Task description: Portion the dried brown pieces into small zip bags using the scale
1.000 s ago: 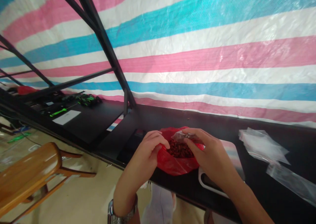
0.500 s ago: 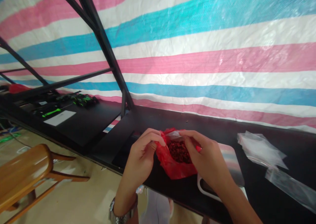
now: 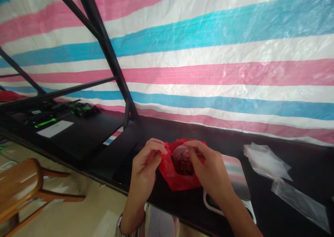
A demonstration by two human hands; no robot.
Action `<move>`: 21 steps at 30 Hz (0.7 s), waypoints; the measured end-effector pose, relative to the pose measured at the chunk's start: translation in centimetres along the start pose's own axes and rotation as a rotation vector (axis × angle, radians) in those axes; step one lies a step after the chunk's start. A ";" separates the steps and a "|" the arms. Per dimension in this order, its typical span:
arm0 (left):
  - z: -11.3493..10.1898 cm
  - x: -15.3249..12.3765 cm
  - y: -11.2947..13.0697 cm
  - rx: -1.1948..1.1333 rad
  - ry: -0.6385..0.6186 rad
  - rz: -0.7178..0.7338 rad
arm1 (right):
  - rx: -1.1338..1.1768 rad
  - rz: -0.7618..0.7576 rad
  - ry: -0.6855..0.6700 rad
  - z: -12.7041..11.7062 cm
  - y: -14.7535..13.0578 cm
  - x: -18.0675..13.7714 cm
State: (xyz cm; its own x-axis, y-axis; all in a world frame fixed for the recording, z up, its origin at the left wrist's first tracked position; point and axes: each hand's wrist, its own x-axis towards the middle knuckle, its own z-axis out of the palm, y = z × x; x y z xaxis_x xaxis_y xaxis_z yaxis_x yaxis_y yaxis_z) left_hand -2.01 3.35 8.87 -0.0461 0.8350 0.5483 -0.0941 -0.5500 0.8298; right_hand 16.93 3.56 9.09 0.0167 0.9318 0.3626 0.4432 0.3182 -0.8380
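Note:
A red plastic bag [image 3: 180, 184] sits open on the black table, with dark reddish-brown dried bits [image 3: 182, 164] inside. Its left rim is pinched between the thumb and fingers of my left hand [image 3: 147, 164]. My right hand [image 3: 210, 167] reaches over the right side of the bag, thumb and fingers closed on a small clear plastic bag [image 3: 180, 150] in the mouth of the red one. The lower part of the clear bag is hidden among the bits. Partly under my right forearm is a white kitchen scale with a silver plate [image 3: 236, 176].
Clear plastic bags [image 3: 268, 160] lie to the right, one long bag [image 3: 300, 204] nearer me. A black metal frame [image 3: 112, 59] rises before a striped sheet [image 3: 208, 70]. A wooden chair [image 3: 21, 181] stands at lower left; paper [image 3: 55, 129] lies on the left table.
The clear bag inside the red bag shows larger and more bunched, covering more of the bits. Both hands stay at the red bag, and the view has shifted slightly.

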 end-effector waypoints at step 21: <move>-1.5 0.0 2.3 0.382 -0.100 -0.014 | -0.162 0.016 0.142 -1.0 -0.2 -0.6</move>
State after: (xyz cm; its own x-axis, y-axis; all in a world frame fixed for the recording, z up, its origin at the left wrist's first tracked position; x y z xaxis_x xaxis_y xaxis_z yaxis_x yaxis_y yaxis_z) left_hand -3.68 2.08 10.57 0.0518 0.8477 0.5280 0.2839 -0.5194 0.8060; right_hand 17.74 2.71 9.47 0.1456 0.8991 0.4127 0.5802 0.2603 -0.7718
